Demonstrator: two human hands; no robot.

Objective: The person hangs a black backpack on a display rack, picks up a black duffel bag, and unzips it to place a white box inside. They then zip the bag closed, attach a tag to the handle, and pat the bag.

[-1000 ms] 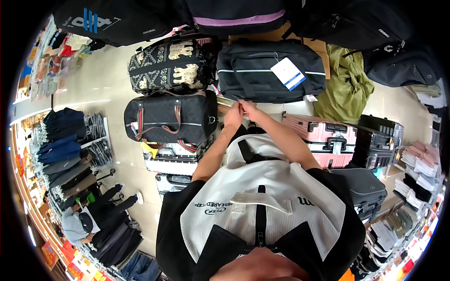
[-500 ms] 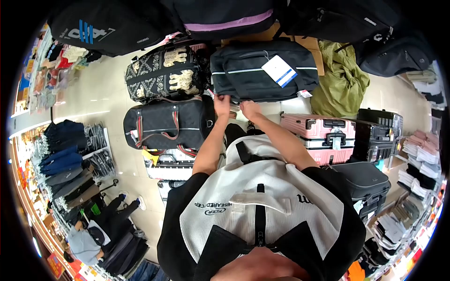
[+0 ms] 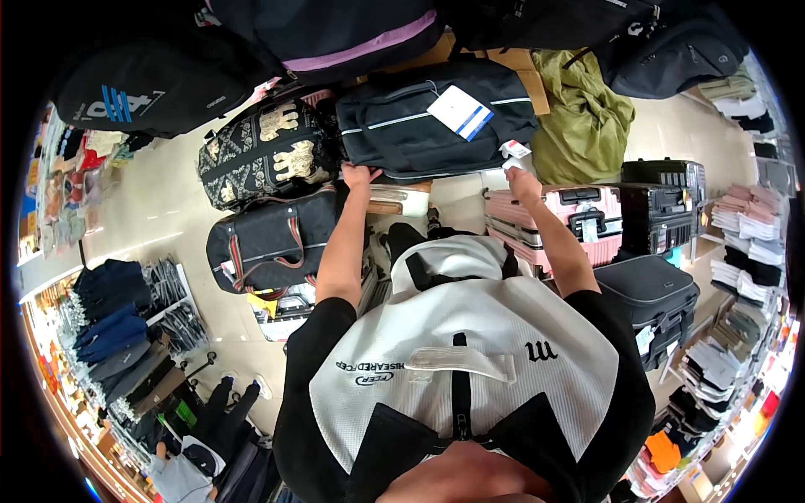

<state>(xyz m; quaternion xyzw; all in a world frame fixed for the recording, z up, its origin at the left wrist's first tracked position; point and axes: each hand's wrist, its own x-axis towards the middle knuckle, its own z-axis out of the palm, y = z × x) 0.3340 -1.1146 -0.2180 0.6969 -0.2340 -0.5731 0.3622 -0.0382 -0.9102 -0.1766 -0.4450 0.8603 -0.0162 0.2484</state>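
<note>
A black duffel bag [image 3: 394, 138] with a pale stripe and a white and blue tag [image 3: 460, 112] lies in front of me. My left hand [image 3: 358, 175] is closed on the bag's lower left edge. Near its lower right corner, my right hand [image 3: 523, 182] is closed at a small white tag [image 3: 515, 149]; what its fingers hold is too small to make out. Left of the bag are an elephant-patterned bag [image 3: 251, 151] and a black bag with red-striped handles [image 3: 267, 239].
Pink suitcases [image 3: 549, 222] and black suitcases [image 3: 662, 205] stand at the right, below an olive-green cloth bundle [image 3: 583, 117]. Black backpacks [image 3: 360, 33] hang overhead. Clothes racks [image 3: 126, 310] line the left; another person [image 3: 186, 478] is at the lower left.
My right hand has moved right along the bag's near edge to its right corner. My left hand has moved slightly left. The view has shifted, and a brown and white item shows below the bag.
</note>
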